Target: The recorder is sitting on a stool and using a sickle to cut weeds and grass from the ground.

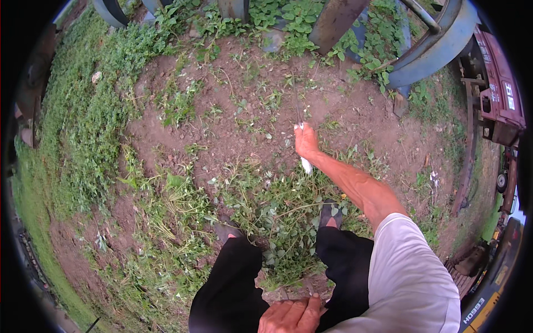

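My right hand (306, 141) reaches out over the bare soil, closed around the white handle of a long, thin-bladed tool (296, 100). The handle's white end sticks out below my fist, and the dark, narrow blade points away from me, low over the ground. Close to my body, my left hand (291, 315) is at my dark trousers with its fingers curled together. What it grips, if anything, is hidden. Pulled or cut weeds (277, 213) lie in a loose heap between my feet and just beyond them.
Dense green plants (94, 139) cover the left side. Rusty blue curved metal frames (436, 53) stand along the far edge, with leafy plants among them. At the right are a dark red machine body (499, 83) and a yellow and black machine (491, 294). Dark shoes (331, 211) stand among the weeds.
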### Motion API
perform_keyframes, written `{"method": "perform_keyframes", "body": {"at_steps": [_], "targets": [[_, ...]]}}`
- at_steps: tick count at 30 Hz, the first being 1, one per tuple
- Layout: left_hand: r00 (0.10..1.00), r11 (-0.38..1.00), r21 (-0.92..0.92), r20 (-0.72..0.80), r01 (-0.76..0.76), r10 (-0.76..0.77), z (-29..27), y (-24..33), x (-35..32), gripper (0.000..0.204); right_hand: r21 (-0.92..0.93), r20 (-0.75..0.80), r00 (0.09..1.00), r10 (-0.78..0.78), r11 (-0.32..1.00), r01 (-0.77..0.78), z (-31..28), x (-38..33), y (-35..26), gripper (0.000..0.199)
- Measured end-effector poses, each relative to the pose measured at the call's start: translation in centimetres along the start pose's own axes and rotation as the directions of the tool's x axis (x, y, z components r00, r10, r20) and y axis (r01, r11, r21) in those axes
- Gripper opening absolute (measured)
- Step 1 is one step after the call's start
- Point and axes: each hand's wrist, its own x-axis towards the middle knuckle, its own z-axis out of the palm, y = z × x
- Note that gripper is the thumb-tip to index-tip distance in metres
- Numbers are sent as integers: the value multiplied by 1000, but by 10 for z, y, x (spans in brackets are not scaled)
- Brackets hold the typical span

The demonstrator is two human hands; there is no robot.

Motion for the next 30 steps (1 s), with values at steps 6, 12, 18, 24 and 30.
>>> {"method": "perform_keyframes", "body": {"at_steps": [6, 12, 18, 24, 30], "targets": [[1000, 1000, -9, 0, -10, 10, 3, -4, -6, 37, 101, 149, 989, 3, 995, -18, -15, -78, 34, 31], [999, 999, -27, -31, -25, 24, 9, -7, -10, 39, 206, -119, 990, 77, 977, -51, 6, 65, -2, 35], [999, 999, -8, -38, -39, 39, 12, -11, -12, 39, 109, -219, 940, 262, 964, -243, 77, 99, -89, 36], [997, 999, -4, -53, -49, 49, 10, -4, -11, 38, -1, -40, 994, 102, 995, -102, 35, 64, -70, 34], [1000, 999, -48, 0, -17, 17, -5, 3, 7, 36, -7, 237, 962, -135, 990, 141, -1, -68, -11, 33]]}}
